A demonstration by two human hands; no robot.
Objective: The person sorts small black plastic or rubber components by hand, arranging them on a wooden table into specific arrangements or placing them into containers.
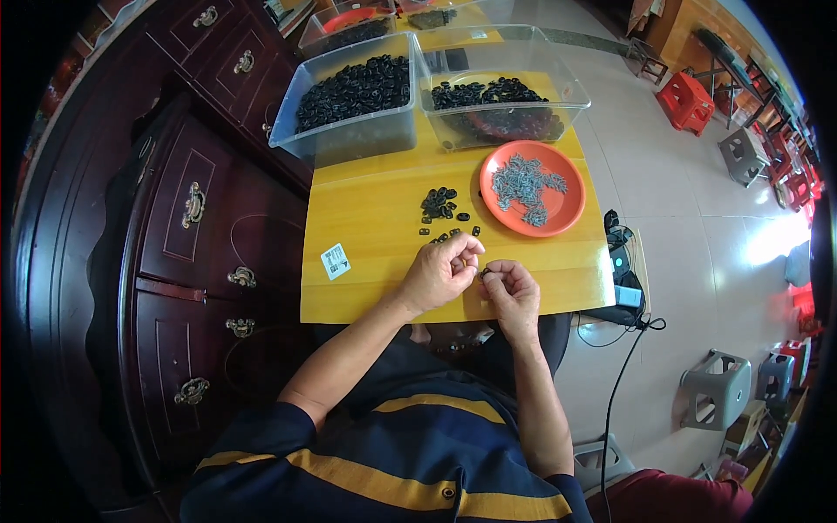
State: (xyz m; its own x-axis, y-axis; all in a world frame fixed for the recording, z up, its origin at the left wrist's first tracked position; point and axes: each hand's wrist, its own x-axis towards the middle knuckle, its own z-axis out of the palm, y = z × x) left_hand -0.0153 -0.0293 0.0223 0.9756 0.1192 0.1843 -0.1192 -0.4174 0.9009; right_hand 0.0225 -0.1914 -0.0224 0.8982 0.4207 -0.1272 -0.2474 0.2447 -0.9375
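Just below the middle of the frame, the left hand (440, 272) and right hand (510, 288) meet fingertip to fingertip, both curled and pinching a small dark part (484, 273) between them over the yellow counter (366, 218). Just above lie loose black rings (440, 205), beside an orange plate (571, 209) of small metal pieces (526, 185). Two clear bins (349, 131) of rings stand higher up.

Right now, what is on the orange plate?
The orange plate holds a loose heap of small grey metal parts, with bare rim around them. Whatever lies beneath the heap is covered; neither hand is on it.
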